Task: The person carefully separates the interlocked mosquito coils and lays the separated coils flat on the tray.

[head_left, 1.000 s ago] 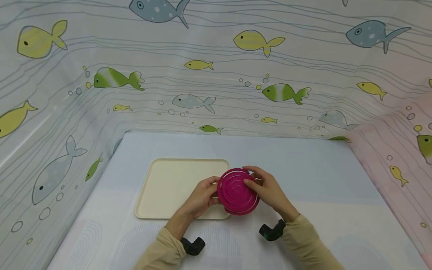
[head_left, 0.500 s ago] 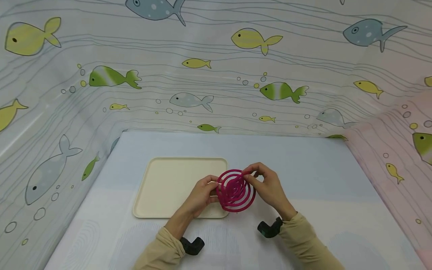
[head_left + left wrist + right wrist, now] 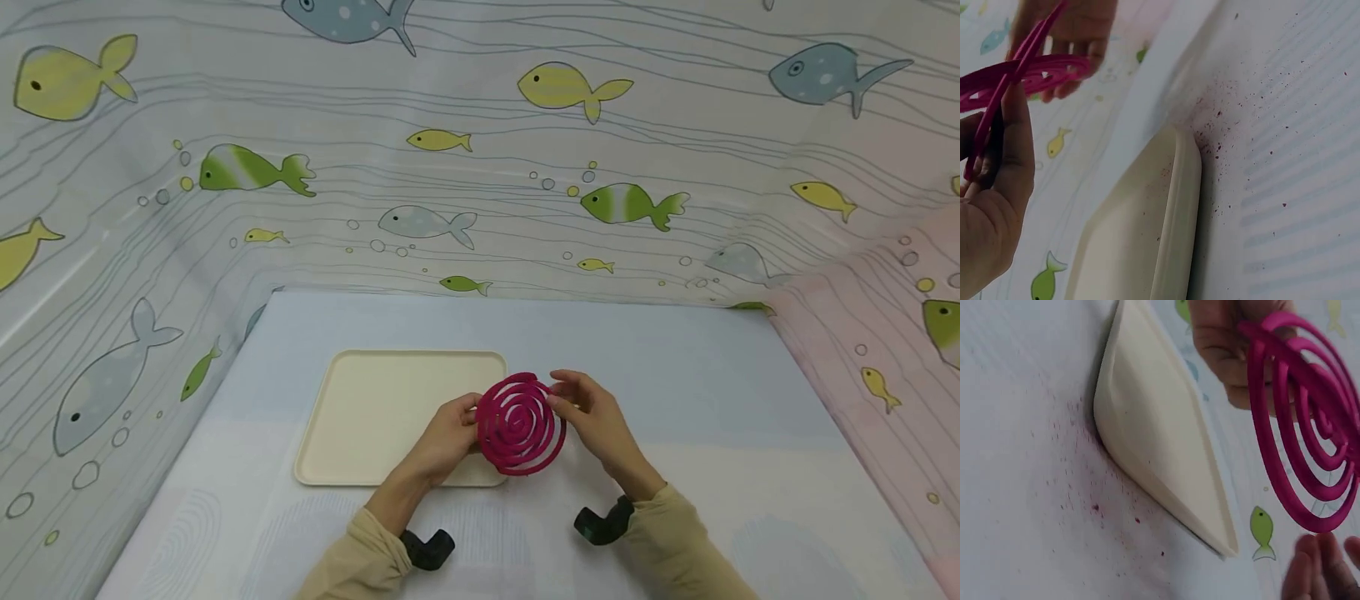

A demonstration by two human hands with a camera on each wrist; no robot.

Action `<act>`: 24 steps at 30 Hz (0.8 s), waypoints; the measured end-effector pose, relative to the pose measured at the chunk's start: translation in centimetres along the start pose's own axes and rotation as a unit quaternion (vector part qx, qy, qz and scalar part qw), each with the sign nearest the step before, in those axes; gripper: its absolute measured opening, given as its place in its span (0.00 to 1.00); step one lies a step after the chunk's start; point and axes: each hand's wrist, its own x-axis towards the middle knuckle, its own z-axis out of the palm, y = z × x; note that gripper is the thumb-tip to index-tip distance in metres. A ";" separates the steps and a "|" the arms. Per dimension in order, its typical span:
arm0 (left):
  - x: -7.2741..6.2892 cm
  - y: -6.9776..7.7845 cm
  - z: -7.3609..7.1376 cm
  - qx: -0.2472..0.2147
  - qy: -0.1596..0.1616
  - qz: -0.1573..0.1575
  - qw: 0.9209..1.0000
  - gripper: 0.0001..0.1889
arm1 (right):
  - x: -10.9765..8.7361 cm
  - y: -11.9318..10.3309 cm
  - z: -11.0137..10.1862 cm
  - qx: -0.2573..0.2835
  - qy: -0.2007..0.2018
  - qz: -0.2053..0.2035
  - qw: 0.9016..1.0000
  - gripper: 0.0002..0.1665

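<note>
A magenta mosquito coil (image 3: 517, 421), seemingly a nested pair, is held above the tray's right edge. In the left wrist view two coil sections (image 3: 1019, 75) cross at an angle. My left hand (image 3: 448, 433) pinches the coils at their left edge, its fingertips partly hidden behind them. On the other side is my right hand (image 3: 596, 421), thumb and index finger apart at the outer ring. The right wrist view has the fingertips of the right hand (image 3: 1316, 569) at the ring's lower edge; whether they touch is unclear.
A cream tray (image 3: 390, 417) lies on the pale tabletop (image 3: 660, 358) at left of centre, under the left hand. Dark reddish crumbs (image 3: 1216, 144) are scattered beside and in it. A fish-patterned curtain (image 3: 525, 167) surrounds the table.
The coil was a nearly solid disc; half a second ago its rings spread with wide gaps, and now narrower gaps show. The right fingers have loosened from the outer ring; the left hand keeps its pinch.
</note>
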 end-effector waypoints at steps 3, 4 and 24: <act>0.0 0.0 -0.2 -0.003 0.016 0.003 1.000 0.12 | -0.5 0.7 -0.3 0.096 -0.086 0.067 0.989 0.31; 0.0 0.1 -0.3 -0.004 0.020 0.002 1.000 0.13 | -0.6 1.0 -0.4 0.126 -0.113 0.079 0.982 0.33; -0.3 -0.1 -1.0 -0.085 -0.078 0.023 0.993 0.22 | -1.1 0.8 -0.1 0.144 -0.033 0.072 0.986 0.25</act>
